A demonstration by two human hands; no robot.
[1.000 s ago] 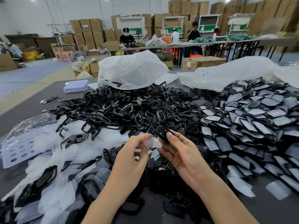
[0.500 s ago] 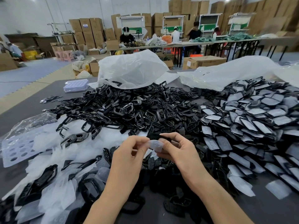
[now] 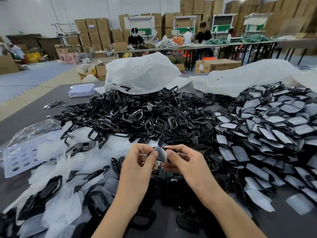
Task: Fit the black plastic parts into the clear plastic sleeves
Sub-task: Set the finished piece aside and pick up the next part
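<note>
Hands are closing in on each other compared to a second ago: back then I was seeing the black part held apart from the clear sleeve, and now the part is sitting partway inside it. How deep it's going I can't tell, since the fingers are covering most of it.

My left hand is pinching the sleeve's near edge between thumb and curled forefinger. My right hand is gripping the black part from the other side, fingers curled round it. Both are hovering above the middle of the bench, toward its near edge, not touching the clutter underneath.

Around them:
- a heap of loose black parts is spreading across the middle, toward the far edge
- a pile of sleeved parts is filling the right side
- empty sleeves are lying in a drift along the near left (with a few black bits mixed in)
- two white plastic bags are slumping along the far edge
</note>
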